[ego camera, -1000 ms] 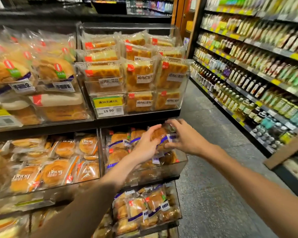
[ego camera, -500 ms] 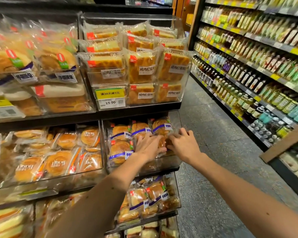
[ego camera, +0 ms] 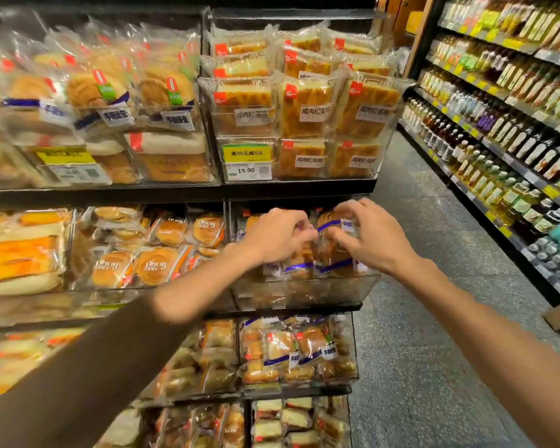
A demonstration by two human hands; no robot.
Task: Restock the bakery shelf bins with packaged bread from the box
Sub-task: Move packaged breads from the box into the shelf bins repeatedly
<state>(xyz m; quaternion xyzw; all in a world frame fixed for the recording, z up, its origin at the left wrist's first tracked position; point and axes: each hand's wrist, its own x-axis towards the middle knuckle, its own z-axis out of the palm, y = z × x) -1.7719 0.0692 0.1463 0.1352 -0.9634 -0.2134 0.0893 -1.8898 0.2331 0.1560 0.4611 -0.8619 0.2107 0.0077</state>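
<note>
Both grasping: left hand (ego camera: 278, 236) and, at its 3 o'clock, right hand (ego camera: 367, 242) curl fingers on blue-banded bread packs (ego camera: 333, 244) standing in the clear bin (ego camera: 304, 294) at 12 o'clock. Risk: crowded packs tip over its low front; hard squeezing crushes the bread.

The dark bakery shelf (ego camera: 272, 190) carried clear plastic bins (ego camera: 78, 297) side by side on every level. The right bin (ego camera: 304, 294) on the middle level held wrapped bread packs (ego camera: 333, 252) with blue bands. The upper bin (ego camera: 364, 174) bore a yellow price tag (ego camera: 246, 161). Speckled grey floor (ego camera: 434, 318) lay alongside.
</note>
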